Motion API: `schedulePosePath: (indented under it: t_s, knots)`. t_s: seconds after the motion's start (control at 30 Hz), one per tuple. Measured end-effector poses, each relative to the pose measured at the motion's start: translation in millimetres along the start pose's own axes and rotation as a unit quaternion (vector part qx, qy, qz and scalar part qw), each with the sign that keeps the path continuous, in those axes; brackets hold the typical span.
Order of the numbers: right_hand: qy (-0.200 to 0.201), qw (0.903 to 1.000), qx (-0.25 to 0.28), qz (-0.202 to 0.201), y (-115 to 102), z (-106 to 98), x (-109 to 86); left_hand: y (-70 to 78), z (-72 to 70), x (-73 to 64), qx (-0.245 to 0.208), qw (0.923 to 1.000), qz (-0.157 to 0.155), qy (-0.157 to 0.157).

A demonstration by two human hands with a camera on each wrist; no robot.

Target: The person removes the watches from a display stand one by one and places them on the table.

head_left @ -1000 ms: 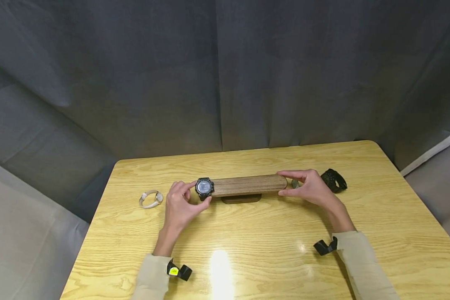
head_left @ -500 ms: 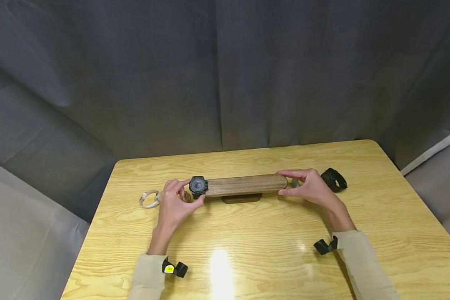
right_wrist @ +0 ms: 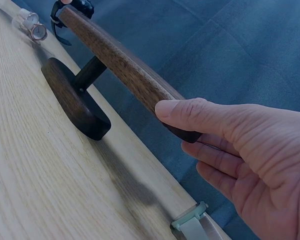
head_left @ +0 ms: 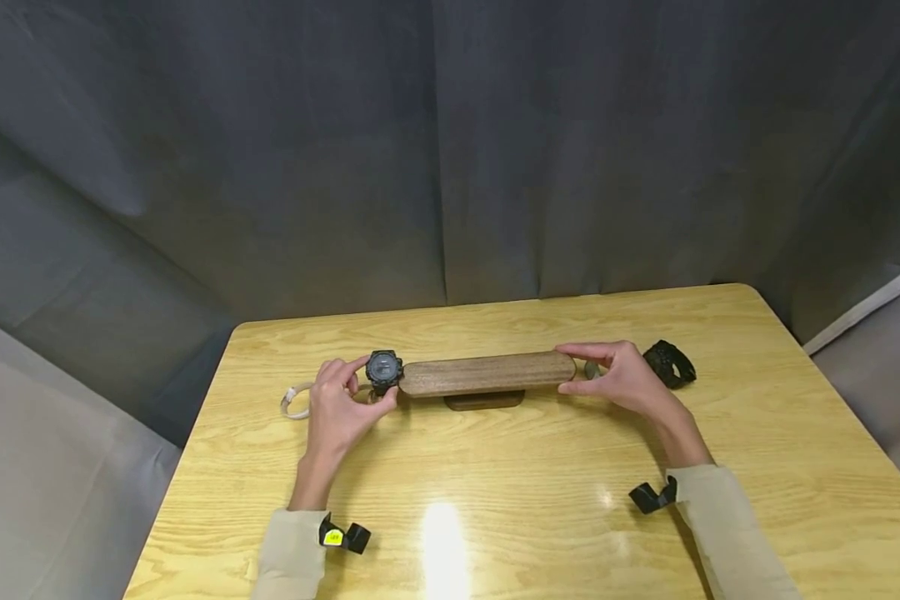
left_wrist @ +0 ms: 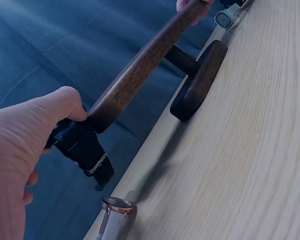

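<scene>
My left hand point(head_left: 337, 417) pinches a black digital wristwatch point(head_left: 384, 369) between thumb and fingers, just at the left end of a wooden watch stand's bar point(head_left: 487, 375). In the left wrist view, the watch's strap point(left_wrist: 92, 155) hangs below the bar's tip. My right hand point(head_left: 624, 379) grips the bar's right end, thumb on the near side. The stand's dark base point(right_wrist: 75, 100) rests on the table under the raised bar.
A white-strapped watch point(head_left: 294, 404) lies on the left, partly hidden by my left hand. A pale green watch point(right_wrist: 192, 222) lies near my right hand, and a black watch point(head_left: 669, 364) farther right. A dark curtain point(head_left: 450, 167) hangs behind the table.
My left hand has moved left with the black watch, sliding it from around the bar's left end to beyond it. My right hand has kept its grip on the bar.
</scene>
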State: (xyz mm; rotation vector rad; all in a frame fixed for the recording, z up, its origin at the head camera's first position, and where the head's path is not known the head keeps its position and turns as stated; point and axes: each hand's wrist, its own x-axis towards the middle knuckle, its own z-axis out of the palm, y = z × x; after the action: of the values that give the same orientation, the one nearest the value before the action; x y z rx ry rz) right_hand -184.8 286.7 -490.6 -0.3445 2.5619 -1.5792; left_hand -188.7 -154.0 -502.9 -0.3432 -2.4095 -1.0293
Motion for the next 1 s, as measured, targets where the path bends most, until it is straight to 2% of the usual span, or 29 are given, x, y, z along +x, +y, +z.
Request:
schedulePosePath:
  t_s: [0.27,0.5,0.73,1.0]
  knots:
    - [0.004,1.0,0.002,-0.002,-1.2,2.2,0.8,-7.7,-1.5,2.3,0.011,0.9998,0.002,0.016]
    - [0.002,0.9999,0.005,-0.011,-0.3,1.1,0.3,-15.6,-0.2,6.5,0.015,0.9998,-0.009,0.007]
    - [0.006,1.0,0.003,-0.004,-0.6,2.9,-0.9,-26.8,5.9,13.1,0.023,0.9997,0.009,0.01]
    - [0.004,1.0,0.005,-0.006,-0.3,5.0,-0.7,-33.5,13.7,22.0,0.052,0.9984,0.012,-0.02]
